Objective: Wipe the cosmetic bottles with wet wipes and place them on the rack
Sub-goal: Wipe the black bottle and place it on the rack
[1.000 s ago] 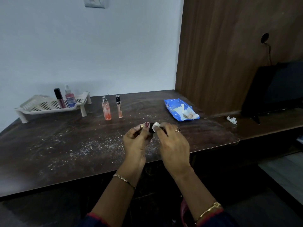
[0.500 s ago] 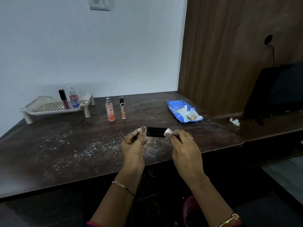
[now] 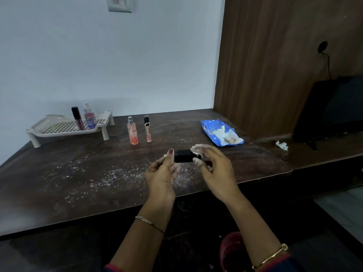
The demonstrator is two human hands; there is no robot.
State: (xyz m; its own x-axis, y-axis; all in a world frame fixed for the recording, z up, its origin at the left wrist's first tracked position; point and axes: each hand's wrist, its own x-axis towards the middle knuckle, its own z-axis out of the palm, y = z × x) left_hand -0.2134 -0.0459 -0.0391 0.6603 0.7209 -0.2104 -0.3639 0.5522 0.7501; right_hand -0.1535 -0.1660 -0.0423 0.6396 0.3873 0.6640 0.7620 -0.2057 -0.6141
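A small black cosmetic tube (image 3: 183, 156) lies sideways above the dark table (image 3: 78, 177). My left hand (image 3: 162, 173) pinches its left end between thumb and fingers. My right hand (image 3: 214, 167) holds a white wet wipe (image 3: 195, 151) curled round the tube's right end. A white perforated rack (image 3: 64, 126) at the back left carries a dark lip-gloss tube (image 3: 77, 118) and a pink spray bottle (image 3: 90, 118). A pink spray bottle (image 3: 133, 131) and a slim black-capped tube (image 3: 147, 128) stand on the table beside the rack.
A blue wet-wipe pack (image 3: 221, 132) lies open at the back right. A crumpled used wipe (image 3: 281, 145) sits on the lower ledge near a black screen (image 3: 334, 108). White specks dust the table's middle. A wooden panel (image 3: 275, 55) rises on the right.
Both hands rose slightly with the black tube. My right hand slid the wipe along the tube, out toward its right end and back round it.
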